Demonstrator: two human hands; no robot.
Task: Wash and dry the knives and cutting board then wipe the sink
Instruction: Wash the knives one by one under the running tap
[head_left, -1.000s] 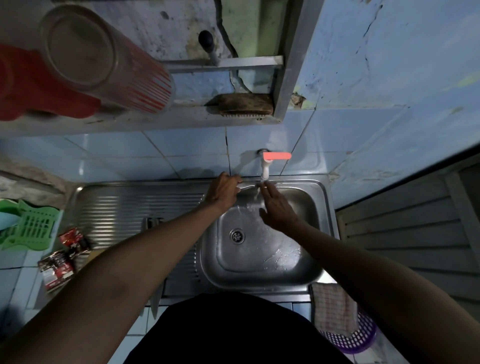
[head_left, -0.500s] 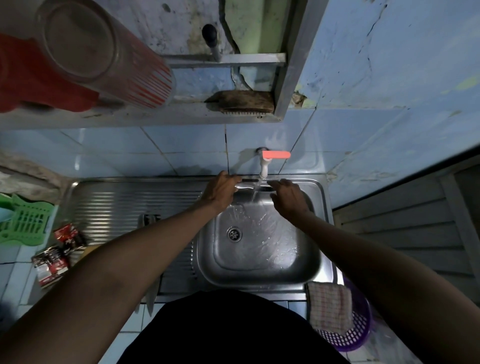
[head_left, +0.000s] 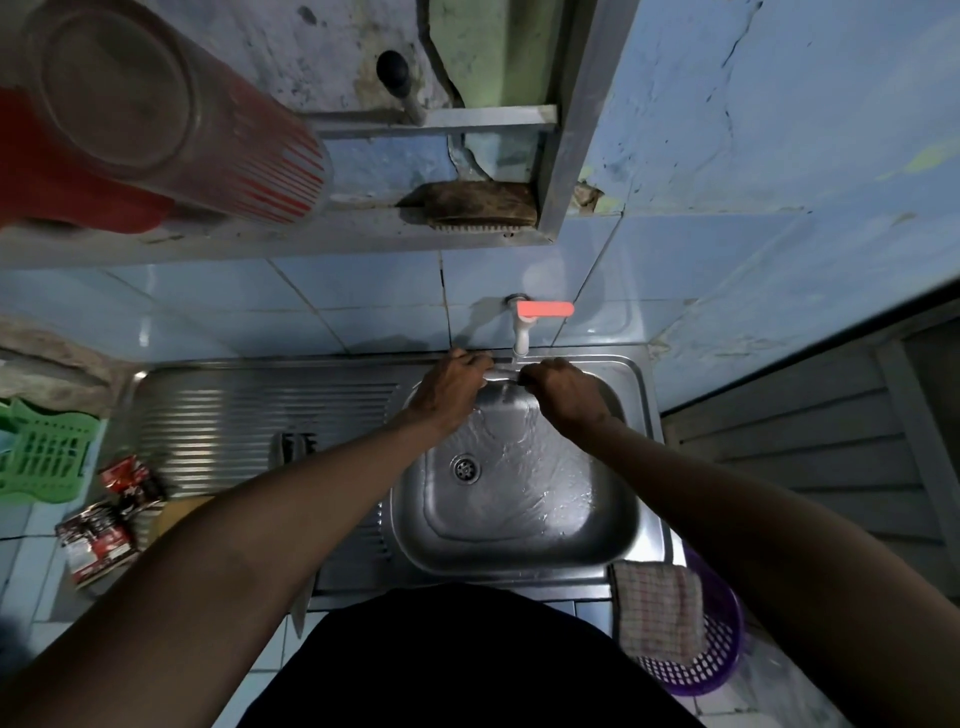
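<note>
We hold a knife (head_left: 503, 375) crosswise under the running tap (head_left: 521, 332) at the far edge of the sink (head_left: 641, 447), our left hand (head_left: 449, 387) curled round one end and our right hand (head_left: 563, 389) curled round the other, with only a short gleam of metal showing between them; which end is handle and which is blade we cannot tell. Water fans across the basin toward the drain (head_left: 466, 467), so we judge ourselves mid-rinse on this knife, early to midway through the job. What looks like another knife (head_left: 298, 610) lies at the near edge of the drainboard, partly hidden by our left arm, and we cannot say whether it is washed. A tan shape under that arm may be the cutting board, but too little shows. Drying seems not yet begun: the checked cloth (head_left: 657, 610) lies draped over the purple basket (head_left: 711, 670) at the near right. Wiping the sink is left as well. The red and black sachets (head_left: 101, 525) on the near left carry print too small for us to read.
</note>
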